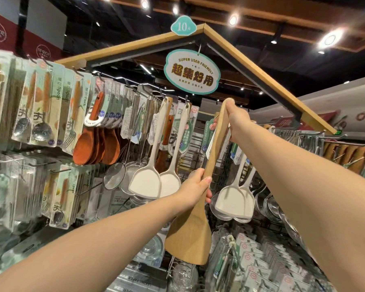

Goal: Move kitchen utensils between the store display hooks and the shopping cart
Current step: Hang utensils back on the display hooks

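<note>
A wooden spatula (190,239) is held up in front of the display rack, slightly tilted, with the blade down. The top of its handle is pinched by the fingers of the right hand (238,118). The middle of the handle is gripped by the left hand (195,187), with the fingers curled round it. Behind it, white spatulas (144,184) are hung from hooks (187,101), with brown rice spoons (97,146) to their left. Further left, spoons and forks are sealed in hanging card packets (40,98). A wire strainer (115,175) is hung below the rice spoons.
</note>
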Demonstrator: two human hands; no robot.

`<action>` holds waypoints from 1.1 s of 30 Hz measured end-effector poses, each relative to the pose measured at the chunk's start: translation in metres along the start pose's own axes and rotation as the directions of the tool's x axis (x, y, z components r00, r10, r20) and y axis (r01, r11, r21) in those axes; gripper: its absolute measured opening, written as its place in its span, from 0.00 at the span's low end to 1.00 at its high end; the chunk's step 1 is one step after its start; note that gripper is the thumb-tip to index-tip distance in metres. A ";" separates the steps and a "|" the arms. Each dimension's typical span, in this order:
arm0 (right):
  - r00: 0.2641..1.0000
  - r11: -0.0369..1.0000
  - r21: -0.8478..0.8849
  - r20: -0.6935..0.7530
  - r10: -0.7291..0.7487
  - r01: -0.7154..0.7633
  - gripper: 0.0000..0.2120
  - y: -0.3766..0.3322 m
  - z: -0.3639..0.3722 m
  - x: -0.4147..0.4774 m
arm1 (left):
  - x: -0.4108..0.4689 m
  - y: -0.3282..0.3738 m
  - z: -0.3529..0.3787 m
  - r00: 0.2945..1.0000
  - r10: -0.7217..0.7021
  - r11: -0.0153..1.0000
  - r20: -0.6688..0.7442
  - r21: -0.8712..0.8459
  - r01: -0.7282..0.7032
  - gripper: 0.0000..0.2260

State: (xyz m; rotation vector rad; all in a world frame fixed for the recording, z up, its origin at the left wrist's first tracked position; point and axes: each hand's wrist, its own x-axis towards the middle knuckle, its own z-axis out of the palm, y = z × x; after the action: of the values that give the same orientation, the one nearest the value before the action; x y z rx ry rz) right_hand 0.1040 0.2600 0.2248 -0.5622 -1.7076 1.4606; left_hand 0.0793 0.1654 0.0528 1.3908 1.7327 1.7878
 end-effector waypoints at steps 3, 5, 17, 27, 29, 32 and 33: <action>1.000 1.000 0.026 -0.007 0.005 -0.005 0.23 -0.003 0.001 -0.002 | -0.002 0.002 -0.003 1.000 0.000 1.000 0.001 0.011 0.000 0.05; 1.000 0.999 0.052 -0.001 0.009 -0.009 0.23 -0.004 0.001 -0.003 | -0.003 0.002 -0.005 1.000 -0.004 1.000 -0.015 0.010 0.004 0.06; 0.940 0.947 -0.184 0.268 -0.209 0.263 0.19 0.004 -0.011 -0.044 | -0.010 0.024 -0.007 0.993 0.015 0.997 -0.116 -0.073 -0.024 0.05; 0.940 0.838 -0.457 0.295 -0.173 0.297 0.10 0.081 -0.037 -0.124 | -0.057 0.034 0.008 0.992 -0.035 0.999 -0.124 0.020 0.037 0.12; 0.945 0.858 -0.424 0.269 -0.188 0.291 0.09 0.089 -0.047 -0.147 | -0.078 0.039 0.015 0.994 -0.016 0.996 -0.110 0.080 0.025 0.11; 0.943 0.853 -0.426 0.262 -0.203 0.302 0.10 0.090 -0.062 -0.181 | -0.115 0.051 0.028 0.995 -0.023 0.988 -0.099 0.151 0.038 0.10; 0.942 0.852 -0.426 0.266 -0.204 0.304 0.10 0.088 -0.067 -0.193 | -0.128 0.057 0.033 0.995 -0.031 0.988 -0.098 0.149 0.045 0.10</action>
State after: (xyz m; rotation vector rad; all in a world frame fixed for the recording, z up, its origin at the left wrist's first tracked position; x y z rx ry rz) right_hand 0.2551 0.1735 0.0865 -0.4093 -2.2300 0.9452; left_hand 0.1905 0.0745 0.0430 1.3390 1.9671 1.7613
